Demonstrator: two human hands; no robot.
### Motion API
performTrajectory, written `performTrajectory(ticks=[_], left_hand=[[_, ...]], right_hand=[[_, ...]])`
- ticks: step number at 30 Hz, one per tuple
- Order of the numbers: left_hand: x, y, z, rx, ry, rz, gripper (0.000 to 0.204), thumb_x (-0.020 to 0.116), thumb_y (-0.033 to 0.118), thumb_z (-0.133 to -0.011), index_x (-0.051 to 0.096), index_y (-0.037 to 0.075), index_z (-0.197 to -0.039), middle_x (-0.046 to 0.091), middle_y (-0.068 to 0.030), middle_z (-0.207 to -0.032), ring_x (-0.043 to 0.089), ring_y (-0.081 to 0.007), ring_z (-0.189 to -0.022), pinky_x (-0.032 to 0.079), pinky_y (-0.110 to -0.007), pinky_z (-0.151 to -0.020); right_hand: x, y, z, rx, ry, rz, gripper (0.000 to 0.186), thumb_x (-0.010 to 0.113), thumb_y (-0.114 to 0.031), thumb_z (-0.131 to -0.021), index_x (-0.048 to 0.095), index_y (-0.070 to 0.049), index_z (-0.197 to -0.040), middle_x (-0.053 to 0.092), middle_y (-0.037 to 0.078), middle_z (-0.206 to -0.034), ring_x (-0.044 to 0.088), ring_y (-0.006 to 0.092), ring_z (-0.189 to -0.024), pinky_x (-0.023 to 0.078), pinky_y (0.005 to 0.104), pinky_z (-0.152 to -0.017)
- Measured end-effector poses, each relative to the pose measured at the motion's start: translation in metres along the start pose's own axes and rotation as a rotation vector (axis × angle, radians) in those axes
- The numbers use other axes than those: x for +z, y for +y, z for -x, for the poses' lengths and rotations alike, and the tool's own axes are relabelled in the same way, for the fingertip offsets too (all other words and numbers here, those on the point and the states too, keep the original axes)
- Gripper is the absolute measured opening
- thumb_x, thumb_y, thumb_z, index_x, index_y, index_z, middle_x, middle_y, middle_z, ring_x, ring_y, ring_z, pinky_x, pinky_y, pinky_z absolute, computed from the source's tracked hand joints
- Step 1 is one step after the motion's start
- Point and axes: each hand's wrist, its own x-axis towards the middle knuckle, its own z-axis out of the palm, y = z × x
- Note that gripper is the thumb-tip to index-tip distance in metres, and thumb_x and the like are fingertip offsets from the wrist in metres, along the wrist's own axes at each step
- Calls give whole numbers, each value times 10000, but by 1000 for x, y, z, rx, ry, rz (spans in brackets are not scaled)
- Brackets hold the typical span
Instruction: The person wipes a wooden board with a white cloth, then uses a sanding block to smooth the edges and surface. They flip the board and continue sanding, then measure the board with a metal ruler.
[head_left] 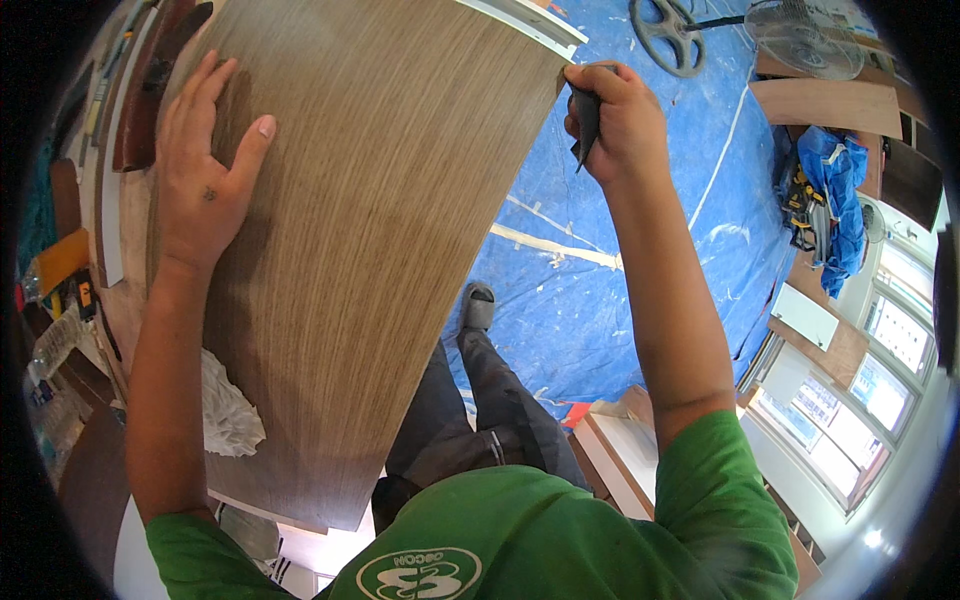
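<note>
Apparently mid-work; right hand (628,120) pinches dark sheet (587,118) beside board (370,200); left hand (205,185) over it, fingers (203,105) loosely spread; remainder indeterminable.

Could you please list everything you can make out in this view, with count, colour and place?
Wood-grain board: one, brown, centre, under the left hand
Dark piece: one, blackish, in the right hand
Pale strip: one, whitish, top, by the board's far end
Crumpled wad: one, white, on the board's lower left
Floor sheet: one, blue, right of the board
Fan: one, grey, top right
Bundle: one, blue, right
Tools: several, yellow and black, beside the bundle
Window panes: several, bright, far right
Left-edge clutter: uncountable, mixed colours
Slipper: one visible, grey, on a foot
Trousers: one pair, dark, lower centre
Shirt: one, green, bottom
Hands: two, left and right, bare, upper half
</note>
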Motion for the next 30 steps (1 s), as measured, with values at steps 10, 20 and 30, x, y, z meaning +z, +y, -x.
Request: performTrajectory(ticks=[10, 20, 30], left_hand=[[-2, 2, -1, 12, 11, -23, 611, 661, 364, -980, 512, 85, -1503, 468, -150, -1587, 433, -327, -1461, 317, -482, -1227], [-2, 2, -1, -3, 1, -10, 615, 651, 376, -981, 512, 85, -1504, 460, -145, -1594, 417, -327, -1474, 310, -487, -1230], [-3, 0, -1, 5, -5, -9, 612, 650, 369, -981, 512, 79, -1502, 464, -156, -1587, 419, -331, -1471, 290, -485, -1238]], right_hand=[[2, 4, 5, 6, -16, -16, 195, 770, -59, -808, 653, 1, -951, 652, 64, -769, 568, 144, -592, 448, 296, -536], [1, 6, 9, 53, -46, -42, 155, 773, -79, -810, 634, -43, -869, 632, 56, -755, 557, 145, -568, 438, 307, -506], [9, 9, 22, 26, -50, -4, 141, 744, -101, -862, 620, -35, -861, 598, 57, -677, 543, 167, -510, 450, 323, -490]])
